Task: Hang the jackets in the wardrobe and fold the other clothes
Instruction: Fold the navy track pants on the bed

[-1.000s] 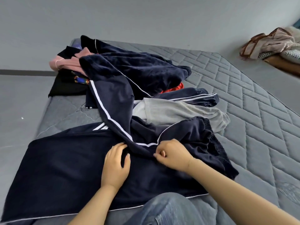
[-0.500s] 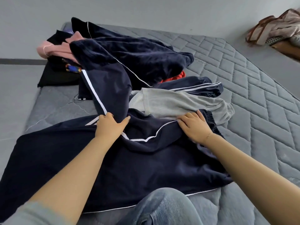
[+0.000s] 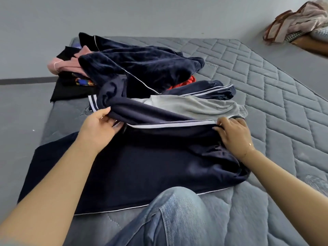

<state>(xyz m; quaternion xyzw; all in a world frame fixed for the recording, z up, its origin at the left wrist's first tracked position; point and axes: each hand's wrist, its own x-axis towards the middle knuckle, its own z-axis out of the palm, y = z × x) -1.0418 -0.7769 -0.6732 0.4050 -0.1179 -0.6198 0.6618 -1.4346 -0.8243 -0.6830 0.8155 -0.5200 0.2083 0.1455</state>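
Observation:
Navy track pants [image 3: 142, 167] with white side stripes lie spread across the near part of the grey quilted mattress [image 3: 276, 107]. My left hand [image 3: 99, 126] pinches a raised fold of one leg at the left. My right hand [image 3: 232, 134] grips the same leg's striped edge at the waistband end on the right. Behind them lie a grey garment [image 3: 198, 107], another navy striped piece [image 3: 209, 90], a dark blue velvet jacket [image 3: 142, 66], a red piece [image 3: 186, 82], a pink garment [image 3: 62, 65] and a black one [image 3: 71, 91].
My knee in blue jeans [image 3: 174, 219] rests on the mattress in front of the pants. A beige bag and cloth [image 3: 298, 23] sit on another bed at the far right. Grey floor and wall lie to the left and behind.
Both hands moved apart and lifted the pant leg off the pile, drawing it taut into a straight horizontal fold. The leg no longer runs up over the velvet jacket.

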